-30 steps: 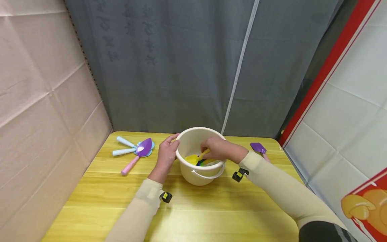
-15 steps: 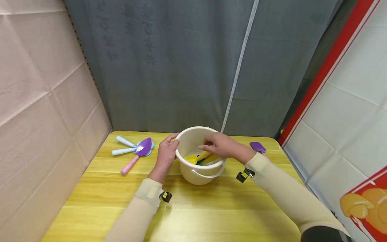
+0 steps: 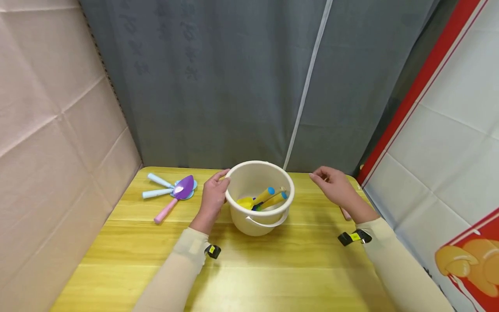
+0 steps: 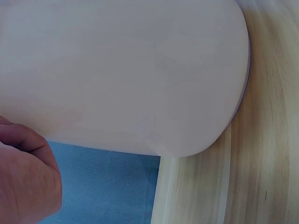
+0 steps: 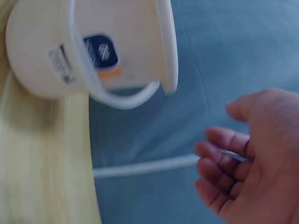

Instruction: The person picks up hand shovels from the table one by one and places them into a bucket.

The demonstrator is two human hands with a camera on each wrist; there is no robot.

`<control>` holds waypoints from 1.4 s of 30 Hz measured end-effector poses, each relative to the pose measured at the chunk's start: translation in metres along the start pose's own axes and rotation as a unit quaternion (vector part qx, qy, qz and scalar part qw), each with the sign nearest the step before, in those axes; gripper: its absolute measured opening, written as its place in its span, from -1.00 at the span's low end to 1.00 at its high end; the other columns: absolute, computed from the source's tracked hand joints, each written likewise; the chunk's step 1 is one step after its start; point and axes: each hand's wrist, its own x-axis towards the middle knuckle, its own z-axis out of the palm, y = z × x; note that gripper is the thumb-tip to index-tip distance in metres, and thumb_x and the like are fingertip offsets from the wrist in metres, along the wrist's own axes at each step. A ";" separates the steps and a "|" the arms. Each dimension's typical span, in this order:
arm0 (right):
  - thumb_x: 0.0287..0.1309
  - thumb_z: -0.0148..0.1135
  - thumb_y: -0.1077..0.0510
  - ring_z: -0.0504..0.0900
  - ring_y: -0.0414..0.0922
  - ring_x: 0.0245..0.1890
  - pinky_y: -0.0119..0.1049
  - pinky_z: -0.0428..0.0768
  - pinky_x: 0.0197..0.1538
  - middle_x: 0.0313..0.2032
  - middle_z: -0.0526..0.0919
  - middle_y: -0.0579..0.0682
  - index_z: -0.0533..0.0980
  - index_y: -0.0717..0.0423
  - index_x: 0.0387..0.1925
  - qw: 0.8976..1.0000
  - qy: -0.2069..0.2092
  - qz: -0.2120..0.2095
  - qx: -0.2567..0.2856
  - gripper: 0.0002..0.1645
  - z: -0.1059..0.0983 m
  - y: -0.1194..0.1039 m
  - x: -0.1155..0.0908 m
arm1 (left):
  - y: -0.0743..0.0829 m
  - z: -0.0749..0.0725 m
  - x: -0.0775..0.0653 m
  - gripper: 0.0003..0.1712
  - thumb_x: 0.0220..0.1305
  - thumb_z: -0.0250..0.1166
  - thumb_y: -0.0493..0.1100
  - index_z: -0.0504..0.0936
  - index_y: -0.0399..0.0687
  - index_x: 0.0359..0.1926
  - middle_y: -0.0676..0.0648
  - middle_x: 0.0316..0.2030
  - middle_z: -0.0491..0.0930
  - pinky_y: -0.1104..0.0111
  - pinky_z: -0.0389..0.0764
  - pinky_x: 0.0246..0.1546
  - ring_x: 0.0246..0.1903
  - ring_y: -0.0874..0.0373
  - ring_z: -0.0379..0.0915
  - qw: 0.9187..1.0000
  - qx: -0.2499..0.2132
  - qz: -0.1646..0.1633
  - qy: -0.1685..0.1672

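Note:
A cream plastic bucket (image 3: 241,221) stands upright on the table, its white handle hanging at the front. My left hand (image 3: 212,195) holds the bucket's left rim; in the left wrist view the pale bucket wall fills much of the picture. Inside the bucket lie a yellow toy shovel (image 3: 245,203) and several yellow handles with blue ends (image 3: 276,200). To the right of the bucket, my right hand (image 3: 333,186) hovers with nothing in it, fingers loosely bent. Below it shows the pink handle (image 3: 345,213) of a purple toy shovel, whose blade the hand hides.
At the left lie a purple trowel (image 3: 185,187) with a pink handle and two light blue tools (image 3: 157,193) beneath it. The wooden table (image 3: 249,277) ends at a grey curtain (image 3: 218,86), with white cloth walls on both sides.
My right hand has let go of a yellow-handled tool in the bucket, risen out and moved right over the purple shovel. The left hand has stayed at the rim.

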 end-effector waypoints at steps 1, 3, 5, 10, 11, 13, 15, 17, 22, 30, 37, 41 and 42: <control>0.68 0.17 -0.17 0.53 -0.01 -0.30 -0.10 0.55 -0.20 -0.26 0.67 0.03 0.67 0.09 -0.03 1.000 0.004 0.012 -0.006 -0.58 -0.002 0.008 -0.005 | 0.000 0.000 0.000 -0.56 0.56 0.30 -0.17 0.73 -0.05 0.37 -0.25 -0.37 0.74 0.50 0.38 -0.62 -0.66 0.26 0.42 1.000 0.001 0.001 -0.001; 0.67 0.20 -0.12 0.52 -0.04 -0.33 -0.12 0.53 -0.20 -0.29 0.67 0.04 0.65 0.15 -0.04 0.999 0.009 0.035 -0.016 -0.60 -0.004 0.024 -0.013 | 0.001 0.000 0.000 -0.56 0.56 0.30 -0.17 0.73 -0.05 0.38 -0.30 -0.32 0.76 0.50 0.39 -0.62 -0.65 0.26 0.43 1.000 0.002 0.001 -0.001; 0.65 0.23 -0.10 0.52 -0.05 -0.40 -0.14 0.54 -0.26 -0.29 0.66 0.08 0.63 0.20 -0.04 0.998 0.006 0.061 -0.026 -0.60 -0.004 0.041 -0.020 | 0.002 -0.001 -0.001 -0.55 0.56 0.30 -0.15 0.73 -0.03 0.38 -0.35 -0.26 0.77 0.49 0.40 -0.61 -0.64 0.25 0.44 1.000 0.006 0.000 0.000; 0.60 0.27 -0.02 0.67 0.11 -0.37 0.03 0.69 -0.23 -0.20 0.70 0.29 0.56 0.41 0.05 0.993 -0.006 0.098 -0.067 -0.52 0.004 0.089 -0.032 | 0.003 -0.002 0.000 -0.55 0.55 0.31 -0.12 0.73 -0.01 0.38 -0.44 -0.14 0.76 0.46 0.44 -0.56 -0.60 0.24 0.48 1.000 0.012 -0.001 0.001; 0.59 0.26 0.00 0.69 0.18 -0.31 0.12 0.69 -0.16 -0.18 0.70 0.35 0.54 0.48 0.06 0.992 -0.004 0.099 -0.077 -0.49 0.006 0.098 -0.033 | 0.003 -0.002 0.000 -0.55 0.56 0.31 -0.12 0.73 -0.02 0.38 -0.44 -0.14 0.76 0.46 0.44 -0.56 -0.60 0.24 0.48 1.000 0.012 -0.001 0.001; 0.56 0.27 0.00 0.71 0.29 -0.18 0.23 0.68 -0.02 -0.13 0.70 0.44 0.52 0.57 0.09 0.990 0.000 0.102 -0.102 -0.41 0.010 0.114 -0.037 | 0.002 -0.002 0.000 -0.55 0.56 0.31 -0.12 0.72 -0.03 0.38 -0.39 -0.18 0.77 0.46 0.45 -0.56 -0.60 0.24 0.49 1.000 0.012 -0.002 0.001; 0.54 0.29 -0.01 0.69 0.39 -0.09 0.33 0.65 0.05 -0.11 0.66 0.52 0.49 0.63 0.11 0.987 -0.001 0.114 -0.116 -0.35 0.015 0.126 -0.039 | 0.002 -0.002 0.000 -0.56 0.56 0.31 -0.13 0.73 -0.03 0.38 -0.30 -0.27 0.78 0.47 0.43 -0.58 -0.62 0.24 0.46 1.000 0.012 -0.004 0.001; 0.52 0.30 -0.03 0.67 0.46 -0.04 0.37 0.63 0.08 -0.08 0.63 0.57 0.44 0.66 0.13 0.983 -0.006 0.131 -0.128 -0.30 0.019 0.135 -0.042 | 0.001 -0.001 0.000 -0.56 0.56 0.31 -0.14 0.73 -0.04 0.38 -0.21 -0.34 0.77 0.48 0.41 -0.60 -0.64 0.25 0.43 1.000 0.009 -0.004 0.000; 0.51 0.32 -0.08 0.62 0.51 0.03 0.39 0.59 0.14 -0.01 0.58 0.63 0.36 0.66 0.18 0.977 -0.015 0.169 -0.130 -0.21 0.026 0.145 -0.046 | 0.002 -0.001 -0.001 -0.55 0.55 0.31 -0.14 0.72 -0.05 0.38 -0.25 -0.36 0.75 0.48 0.39 -0.62 -0.66 0.25 0.40 1.000 0.005 -0.001 -0.002; 0.49 0.33 -0.11 0.63 0.34 -0.12 0.24 0.61 0.04 -0.11 0.64 0.48 0.42 0.58 0.11 0.972 -0.020 0.212 -0.102 -0.27 0.032 0.156 -0.046 | 0.002 -0.001 0.000 -0.55 0.53 0.32 -0.12 0.74 -0.02 0.35 -0.48 -0.17 0.74 0.45 0.41 -0.59 -0.61 0.22 0.45 1.000 0.011 0.001 0.000; 0.50 0.32 -0.08 0.57 0.18 -0.24 -0.03 0.52 -0.18 -0.26 0.62 0.26 0.53 0.48 0.02 0.967 -0.017 0.242 -0.077 -0.40 0.034 0.165 -0.046 | 0.002 -0.001 0.000 -0.54 0.54 0.31 -0.14 0.72 -0.06 0.38 -0.27 -0.32 0.77 0.48 0.40 -0.62 -0.64 0.23 0.44 1.000 0.003 0.005 -0.003; 0.51 0.33 -0.08 0.56 0.13 -0.30 -0.11 0.47 -0.24 -0.34 0.61 0.20 0.57 0.44 -0.07 0.968 -0.013 0.241 -0.073 -0.45 0.036 0.169 -0.048 | 0.001 -0.002 0.000 -0.54 0.54 0.31 -0.13 0.73 -0.03 0.37 -0.34 -0.28 0.77 0.48 0.40 -0.61 -0.62 0.21 0.46 1.000 0.004 0.003 -0.004; 0.51 0.33 -0.08 0.56 0.12 -0.30 -0.12 0.47 -0.25 -0.34 0.61 0.19 0.57 0.44 -0.08 0.968 -0.012 0.241 -0.072 -0.45 0.036 0.169 -0.048 | 0.001 -0.002 -0.001 -0.54 0.53 0.31 -0.13 0.73 -0.03 0.37 -0.35 -0.27 0.77 0.48 0.40 -0.61 -0.62 0.21 0.47 1.000 0.004 0.002 -0.004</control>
